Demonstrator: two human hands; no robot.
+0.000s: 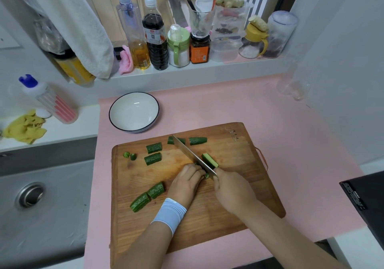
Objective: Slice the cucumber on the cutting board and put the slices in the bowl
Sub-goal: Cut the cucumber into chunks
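On cutting board: cucumber pieces | bowl behind, inside bare

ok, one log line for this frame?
phase: slicing | left hand: holds cucumber piece | right hand: grips knife | bowl: empty | chunks: on cutting board

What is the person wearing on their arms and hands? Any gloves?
No gloves: the left hand and right hand are bare. A pale blue and white stretchy wristband circles the left wrist. No sleeves, rings or watch show.
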